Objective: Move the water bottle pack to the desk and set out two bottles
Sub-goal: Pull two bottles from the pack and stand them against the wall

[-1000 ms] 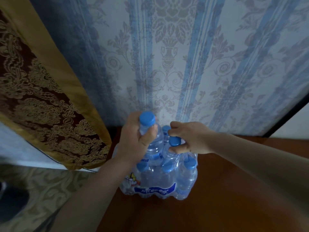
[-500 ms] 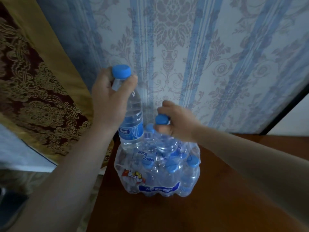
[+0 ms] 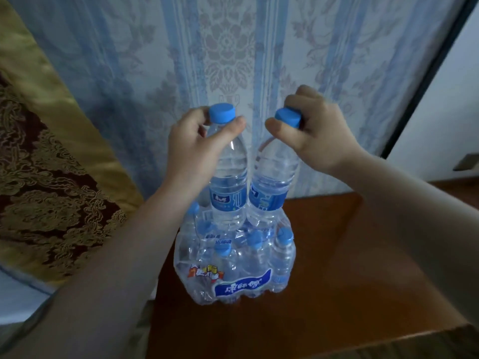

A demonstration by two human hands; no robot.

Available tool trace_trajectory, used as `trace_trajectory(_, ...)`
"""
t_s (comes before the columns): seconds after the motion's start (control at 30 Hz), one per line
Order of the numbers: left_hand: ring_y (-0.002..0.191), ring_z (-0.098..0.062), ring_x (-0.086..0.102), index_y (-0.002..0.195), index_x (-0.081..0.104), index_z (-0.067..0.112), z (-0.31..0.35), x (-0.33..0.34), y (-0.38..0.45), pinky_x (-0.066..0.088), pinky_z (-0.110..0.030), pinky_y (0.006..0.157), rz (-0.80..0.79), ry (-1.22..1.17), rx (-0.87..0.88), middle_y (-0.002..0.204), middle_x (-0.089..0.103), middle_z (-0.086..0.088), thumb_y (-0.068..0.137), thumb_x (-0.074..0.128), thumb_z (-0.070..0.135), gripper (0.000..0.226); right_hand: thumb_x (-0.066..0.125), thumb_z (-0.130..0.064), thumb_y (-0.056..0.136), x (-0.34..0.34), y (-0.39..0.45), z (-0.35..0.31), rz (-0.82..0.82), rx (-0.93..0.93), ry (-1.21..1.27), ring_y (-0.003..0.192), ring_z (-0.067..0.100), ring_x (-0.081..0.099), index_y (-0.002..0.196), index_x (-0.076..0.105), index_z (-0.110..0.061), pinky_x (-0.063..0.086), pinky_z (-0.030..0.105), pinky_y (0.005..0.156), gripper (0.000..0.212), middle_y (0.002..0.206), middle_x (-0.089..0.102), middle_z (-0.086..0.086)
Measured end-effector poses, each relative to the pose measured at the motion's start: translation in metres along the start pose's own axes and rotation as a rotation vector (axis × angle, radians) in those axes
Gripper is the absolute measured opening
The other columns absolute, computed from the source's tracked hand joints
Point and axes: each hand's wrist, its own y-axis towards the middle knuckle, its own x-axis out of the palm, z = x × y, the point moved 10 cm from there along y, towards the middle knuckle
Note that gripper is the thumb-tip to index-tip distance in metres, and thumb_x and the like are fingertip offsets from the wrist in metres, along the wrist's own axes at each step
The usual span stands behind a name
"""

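Note:
A shrink-wrapped water bottle pack (image 3: 233, 270) with several blue-capped bottles stands on the brown wooden desk (image 3: 337, 281), near its left edge. My left hand (image 3: 191, 149) grips the neck of one clear bottle (image 3: 228, 182), held upright above the pack. My right hand (image 3: 311, 130) is closed over the blue cap of a second bottle (image 3: 272, 185), tilted slightly. Both bottles hang side by side over the pack; the second one's base still sits in the torn wrap.
Blue striped wallpaper (image 3: 233, 47) rises right behind the desk. A gold and maroon patterned curtain (image 3: 46, 161) hangs at the left, beside the desk's left edge. A dark frame (image 3: 425, 79) and a white wall stand at the right. Bare desk surface extends right and forward.
My right hand has pulled its bottle up out of the pack. My left hand has brought its bottle rightward, beside the other one.

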Motion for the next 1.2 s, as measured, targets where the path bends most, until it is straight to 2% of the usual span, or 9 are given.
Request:
trace_trajectory(0.03, 0.07, -0.005, 0.055, 0.085, 0.07, 0.029, 0.007, 0.009, 0.002, 0.049, -0.031, 0.072, -0.025, 0.014, 0.025, 0.076, 0.067, 0.008, 0.072, 0.076, 0.045, 0.022, 0.065, -0.031, 0.085, -0.007, -0.004, -0.004, -0.019, -0.019, -0.06, 0.062, 0.027, 0.044, 0.066, 0.046, -0.007, 0.035, 0.036, 0.06, 0.036, 0.071, 0.035, 0.0)
trace_trajectory(0.1, 0.061, 0.003, 0.049, 0.085, 0.07, 0.025, 0.024, 0.029, 0.003, 0.042, -0.021, 0.065, -0.066, 0.07, 0.094, 0.073, 0.064, 0.014, 0.071, 0.075, 0.049, 0.029, 0.063, -0.036, 0.086, -0.022, -0.014, -0.008, -0.042, -0.036, -0.182, 0.061, 0.028, 0.045, 0.069, 0.045, -0.01, 0.04, 0.042, 0.059, 0.036, 0.073, 0.036, -0.001)
trace_trajectory(0.27, 0.056, 0.003, 0.044, 0.093, 0.073, 0.016, 0.046, 0.083, -0.011, 0.038, -0.025, 0.064, -0.124, 0.073, 0.158, 0.076, 0.062, 0.009, 0.068, 0.067, 0.06, 0.05, 0.063, -0.042, 0.083, -0.07, -0.05, 0.012, 0.033, 0.144, -0.292, 0.06, 0.022, 0.043, 0.065, 0.047, -0.009, 0.039, 0.042, 0.057, 0.042, 0.065, 0.034, -0.007)
trace_trajectory(0.47, 0.046, 0.002, 0.044, 0.072, 0.062, 0.027, 0.041, 0.171, -0.08, 0.032, -0.016, 0.049, -0.368, 0.134, 0.165, 0.05, 0.051, 0.015, 0.077, 0.067, 0.052, 0.026, 0.061, -0.054, 0.077, -0.114, -0.123, 0.067, -0.034, 0.311, -0.434, 0.054, 0.018, 0.045, 0.056, 0.041, -0.021, 0.028, 0.028, 0.048, 0.044, 0.065, 0.039, -0.004)
trace_trajectory(0.6, 0.064, -0.013, 0.062, 0.085, 0.065, 0.019, -0.002, 0.231, -0.141, 0.046, -0.033, 0.058, -0.469, 0.196, 0.052, 0.069, 0.064, 0.005, 0.084, 0.067, 0.043, 0.024, 0.055, -0.067, 0.074, -0.123, -0.182, 0.127, -0.179, 0.409, -0.516, 0.052, 0.007, 0.046, 0.059, 0.048, -0.026, 0.027, 0.025, 0.044, 0.044, 0.068, 0.045, -0.007)
trace_trajectory(0.8, 0.081, -0.017, 0.065, 0.097, 0.065, 0.017, -0.056, 0.318, -0.208, 0.053, -0.035, 0.068, -0.511, 0.355, -0.133, 0.088, 0.067, 0.0, 0.089, 0.063, 0.038, 0.022, 0.056, -0.068, 0.075, -0.134, -0.263, 0.225, -0.351, 0.585, -0.537, 0.059, 0.009, 0.051, 0.073, 0.058, -0.025, 0.048, 0.03, 0.053, 0.043, 0.076, 0.048, -0.008)
trace_trajectory(0.9, 0.083, -0.014, 0.063, 0.102, 0.065, 0.02, -0.064, 0.341, -0.204, 0.045, -0.025, 0.062, -0.463, 0.399, -0.177, 0.093, 0.067, 0.005, 0.089, 0.065, 0.037, 0.022, 0.058, -0.067, 0.076, -0.145, -0.272, 0.261, -0.364, 0.603, -0.524, 0.058, 0.009, 0.052, 0.074, 0.058, -0.024, 0.046, 0.028, 0.052, 0.043, 0.077, 0.048, -0.007)
trace_trajectory(1.07, 0.085, -0.014, 0.064, 0.104, 0.066, 0.02, -0.071, 0.379, -0.17, 0.054, -0.033, 0.072, -0.477, 0.48, -0.193, 0.095, 0.069, 0.006, 0.088, 0.066, 0.036, 0.023, 0.06, -0.064, 0.077, -0.157, -0.251, 0.318, -0.344, 0.615, -0.495, 0.056, 0.009, 0.05, 0.071, 0.055, -0.023, 0.044, 0.026, 0.049, 0.042, 0.073, 0.044, -0.009)
trace_trajectory(1.2, 0.068, -0.012, 0.058, 0.094, 0.064, 0.018, -0.091, 0.41, -0.126, 0.044, -0.029, 0.06, -0.512, 0.518, -0.205, 0.076, 0.062, 0.007, 0.088, 0.065, 0.038, 0.021, 0.061, -0.063, 0.077, -0.153, -0.215, 0.363, -0.306, 0.604, -0.47, 0.058, 0.008, 0.052, 0.075, 0.059, -0.023, 0.048, 0.028, 0.051, 0.04, 0.076, 0.049, -0.01)
